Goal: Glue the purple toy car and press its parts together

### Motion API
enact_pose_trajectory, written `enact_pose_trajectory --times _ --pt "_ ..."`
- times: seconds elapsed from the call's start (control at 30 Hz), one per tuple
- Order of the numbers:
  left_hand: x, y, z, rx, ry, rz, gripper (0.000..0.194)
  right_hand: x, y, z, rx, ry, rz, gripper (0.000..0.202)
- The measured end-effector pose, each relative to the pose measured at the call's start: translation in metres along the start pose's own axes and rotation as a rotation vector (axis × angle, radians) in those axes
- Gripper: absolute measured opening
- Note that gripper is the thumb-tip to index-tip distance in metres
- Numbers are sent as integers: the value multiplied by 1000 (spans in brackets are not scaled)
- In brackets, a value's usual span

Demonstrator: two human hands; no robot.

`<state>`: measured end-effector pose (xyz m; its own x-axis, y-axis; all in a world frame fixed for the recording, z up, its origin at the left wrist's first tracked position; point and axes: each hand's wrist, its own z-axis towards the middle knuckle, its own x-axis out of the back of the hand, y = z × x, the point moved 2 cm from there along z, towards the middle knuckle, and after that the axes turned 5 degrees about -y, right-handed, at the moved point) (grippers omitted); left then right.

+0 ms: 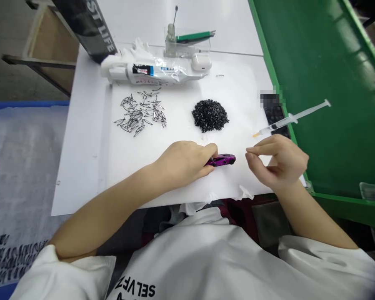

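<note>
Near the front edge of the white work surface, my left hand (184,163) grips a small purple toy car (224,160) by one end, its other end sticking out to the right. My right hand (276,160) is raised to the right of the car, apart from it, with thumb and index fingertips pinched together; anything between them is too small to make out. Beyond the car lies a heap of small black pieces (210,115). Thin black outline-shaped parts (139,111) are scattered at the left. A syringe with an orange tip (287,121) lies just beyond my right hand.
Along the back are a white tube (162,74), a white earbud case (201,61), a small glass bottle (171,40) and green-handled tweezers (193,36). A phone (273,110) lies under the syringe. A green tray (328,83) borders the right; a black bag (87,31) stands at back left.
</note>
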<state>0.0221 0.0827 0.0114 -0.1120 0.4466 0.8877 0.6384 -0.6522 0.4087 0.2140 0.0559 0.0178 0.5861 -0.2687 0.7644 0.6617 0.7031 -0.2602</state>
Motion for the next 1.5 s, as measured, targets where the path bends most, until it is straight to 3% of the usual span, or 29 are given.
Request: enact_pose_trajectory --times 0.17,0.3,0.4,0.5,0.6,0.63,0.73,0.87,1.0,1.07,1.13,1.2,1.3,1.4,1.5 --pt "2 21 -5 -82 -20 247 27 -6 -3 34 -88 -193 -14 9" --pt "8 46 -32 52 -49 302 45 -40 -7 73 -77 -452 19 17" --pt "2 61 -65 23 2 113 38 -74 -7 97 -87 -618 -5 27" --pt "-30 65 -91 -40 -31 -176 28 -102 -4 115 -138 -701 -1 31" --pt "-80 58 -102 191 -93 -389 22 -120 2 127 -202 -693 -10 33" --pt "-95 53 -104 330 -45 -458 16 -124 3 131 -223 -685 -21 31" --pt "-128 45 -104 546 60 -520 15 -132 6 139 -288 -683 -42 20" --pt "-139 38 -98 688 167 -594 24 -142 4 145 -314 -657 -97 14" --pt "-142 33 -86 680 170 -710 21 -140 2 148 -290 -678 -190 16" --pt "-143 32 -84 650 162 -807 16 -121 -4 143 -270 -646 -227 16" --pt "-144 31 -86 608 146 -943 19 -88 -16 128 -224 -546 -209 17" --pt "-146 31 -91 539 113 -1122 25 -49 -35 100 -144 -432 -83 15" --pt "-150 35 -95 407 61 -1427 36 -7 -65 39 -24 -398 233 13" --pt "-157 42 -89 340 44 -1726 45 0 -82 -26 114 -411 352 16" --pt "-164 52 -78 369 54 -1963 39 -11 -81 -72 76 -331 346 17"
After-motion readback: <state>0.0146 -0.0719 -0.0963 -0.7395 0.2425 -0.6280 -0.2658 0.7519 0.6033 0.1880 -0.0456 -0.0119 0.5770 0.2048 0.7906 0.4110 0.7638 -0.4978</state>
